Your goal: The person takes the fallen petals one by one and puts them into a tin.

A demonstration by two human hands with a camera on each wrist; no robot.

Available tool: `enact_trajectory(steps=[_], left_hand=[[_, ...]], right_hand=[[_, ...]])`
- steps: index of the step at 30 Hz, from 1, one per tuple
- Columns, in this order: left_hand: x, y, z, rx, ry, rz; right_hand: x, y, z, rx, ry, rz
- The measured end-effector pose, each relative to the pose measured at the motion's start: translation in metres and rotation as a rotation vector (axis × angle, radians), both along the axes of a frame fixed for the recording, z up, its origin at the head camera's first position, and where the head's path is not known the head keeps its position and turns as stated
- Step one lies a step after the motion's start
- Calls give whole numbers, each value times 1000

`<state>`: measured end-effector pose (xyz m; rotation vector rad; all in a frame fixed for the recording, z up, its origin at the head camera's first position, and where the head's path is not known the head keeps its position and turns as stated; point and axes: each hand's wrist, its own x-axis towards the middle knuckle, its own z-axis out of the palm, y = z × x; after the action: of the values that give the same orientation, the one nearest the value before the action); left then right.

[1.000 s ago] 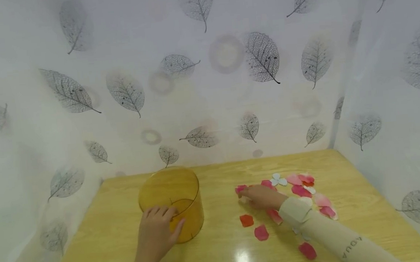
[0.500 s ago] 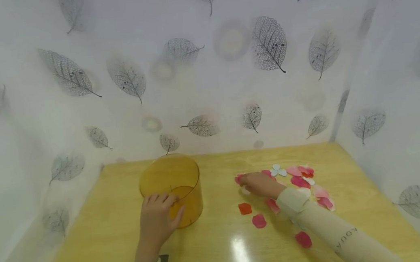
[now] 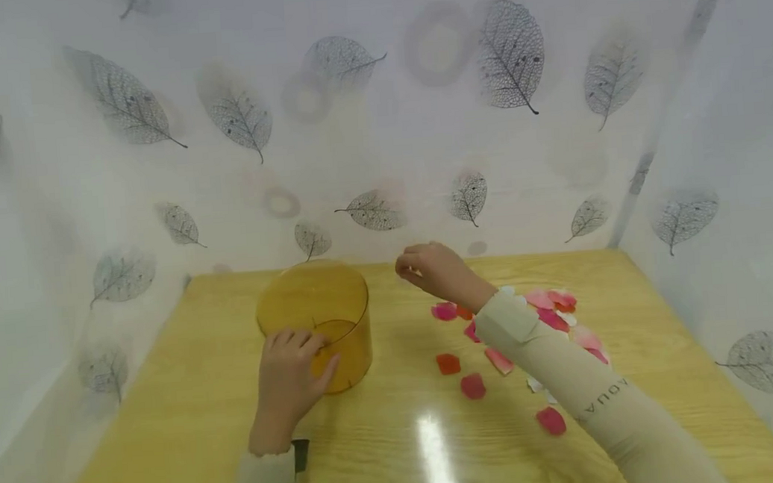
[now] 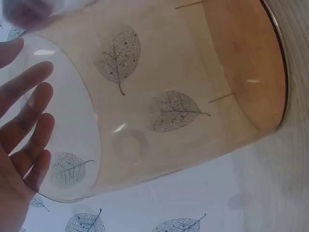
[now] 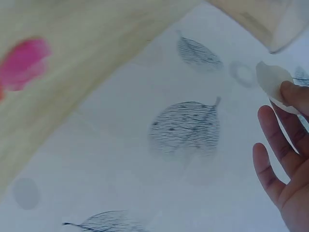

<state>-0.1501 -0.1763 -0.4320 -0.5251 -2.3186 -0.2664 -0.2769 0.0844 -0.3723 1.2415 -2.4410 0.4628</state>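
Note:
A clear amber cylindrical container (image 3: 353, 348) stands on the wooden table, its open mouth upward. My left hand (image 3: 288, 372) rests at its near rim; in the left wrist view the loosely bent fingers (image 4: 36, 99) reach over the mouth, the thumb held apart. Off the table, right of the container, my right hand (image 3: 439, 271) pinches a white petal (image 5: 273, 79) between thumb and fingertips, the other fingers spread. Below that hand lie loose petals, among them a pink petal (image 3: 444, 311), a red-orange petal (image 3: 447, 364) and a crimson petal (image 3: 474, 386).
More pink and white petals, such as a pale pink petal (image 3: 540, 299), lie at the right, partly hidden by the right sleeve (image 3: 571, 378). A leaf-printed white sheet (image 3: 378, 122) hangs behind and on both sides of the wooden table (image 3: 189, 405).
My right hand has risen from the petals and moved up and left, now with a white petal between its fingertips. The left hand stays at the container's rim. The head view has tilted upside-down nowhere, only slightly downward.

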Motion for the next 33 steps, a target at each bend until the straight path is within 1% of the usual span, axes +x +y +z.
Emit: enact_trajectory(steps=[4, 7, 9, 11, 15, 17, 20, 23, 27, 33], left_hand=[[-2, -1, 0, 16, 9, -25], [-4, 0, 1, 13, 10, -33], [-4, 1, 2, 6, 5, -26], [-4, 0, 3, -1, -1, -15], [-2, 0, 3, -10, 1, -3], [-1, -1, 2, -17, 9, -3], [0, 0, 2, -42, 20, 4], [1, 0, 2, -73, 27, 27], [3, 4, -3, -83, 43, 61], [6, 18, -12, -94, 65, 118]], right_hand=[[-5, -22, 21, -51, 60, 52], [-6, -40, 30, -52, 50, 90], [-5, -53, 33, -18, 26, 118], [-3, -66, 33, 39, -3, 146], [2, -86, 27, 182, -65, 182], [4, -91, 23, 227, -89, 187], [6, -90, 20, 243, -105, 174], [8, -82, 20, 198, -98, 161], [9, -64, 19, 111, -54, 167], [9, -37, 17, 14, 29, 174]])
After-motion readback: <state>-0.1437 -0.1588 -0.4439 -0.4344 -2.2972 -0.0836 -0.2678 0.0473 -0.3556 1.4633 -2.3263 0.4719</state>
